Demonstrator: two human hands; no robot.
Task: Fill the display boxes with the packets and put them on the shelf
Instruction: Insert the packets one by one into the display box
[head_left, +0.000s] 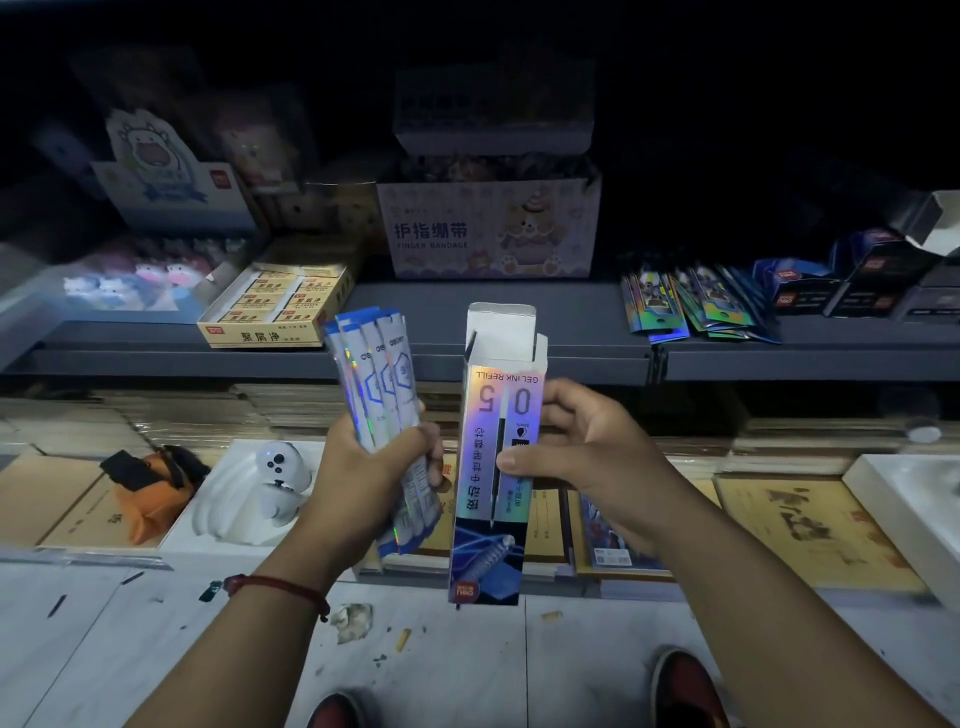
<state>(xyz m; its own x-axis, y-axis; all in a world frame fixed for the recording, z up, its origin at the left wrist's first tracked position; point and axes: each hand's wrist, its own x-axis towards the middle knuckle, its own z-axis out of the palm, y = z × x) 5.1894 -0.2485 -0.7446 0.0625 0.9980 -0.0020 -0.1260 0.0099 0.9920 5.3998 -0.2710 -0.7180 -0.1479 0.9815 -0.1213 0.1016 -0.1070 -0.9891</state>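
Note:
My left hand (382, 467) grips a bundle of several long blue-and-silver refill packets (376, 384), held upright, their tops fanned out. My right hand (576, 447) holds a tall holographic display box (493, 483) marked "GEL INK REFILL 0.5", thumb on its front face, fingers behind. The box stands upright with its white top flaps (501, 332) open. Packets and box are side by side, a small gap between them, in front of the grey shelf (467, 332). More packets (696, 306) lie loose on the shelf at right, beside dark display boxes (831, 286).
On the shelf sit a yellow eraser box (275, 306), a finger bandage carton (488, 228) and toy boxes at left. Below are stacks of notebooks (810, 530), a white gadget (270, 483) and an orange item (150, 488). The floor has scraps; my shoes show at the bottom.

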